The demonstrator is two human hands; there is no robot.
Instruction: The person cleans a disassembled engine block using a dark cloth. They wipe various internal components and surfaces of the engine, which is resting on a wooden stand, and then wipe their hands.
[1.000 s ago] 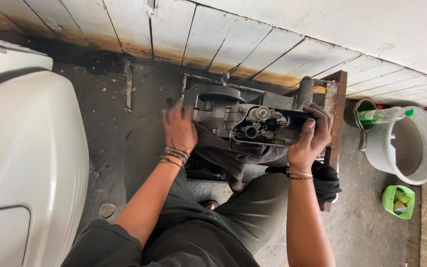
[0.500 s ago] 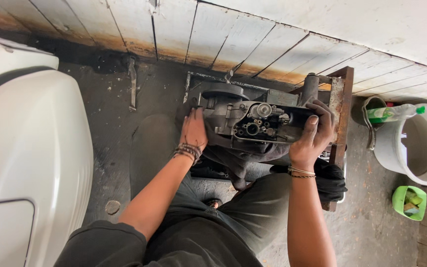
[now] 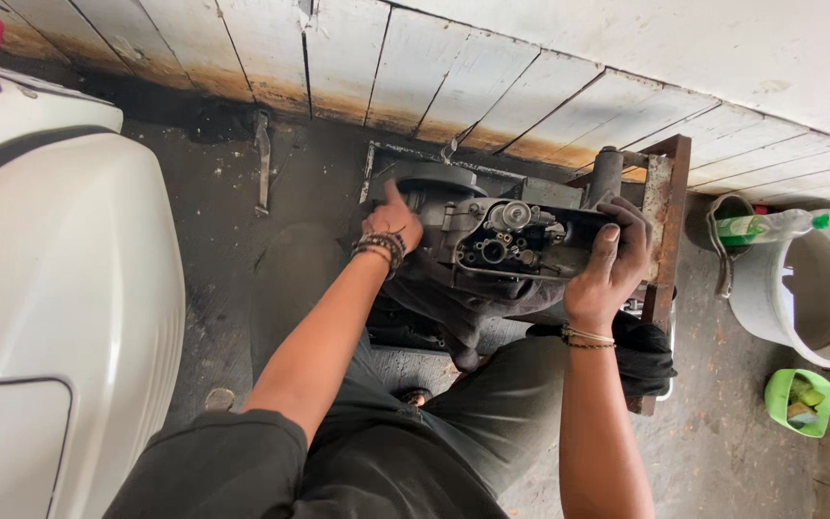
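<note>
While both hands (image 3: 501,245) grip the engine block (image 3: 506,250) — oily concrete floor (image 3: 242,279), whitewashed plank wall (image 3: 530,67).

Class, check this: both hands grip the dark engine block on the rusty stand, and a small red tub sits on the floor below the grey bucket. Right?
Not quite. The head view shows the small tub is green, not red. The rest stands: left hand and right hand grip the engine block, by the grey bucket.

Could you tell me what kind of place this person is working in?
Probably a small motorcycle or scooter repair workshop: both hands hold a greasy engine block on a rusty metal stand, a white scooter body stands beside it, and the concrete floor is oil-stained.
</note>
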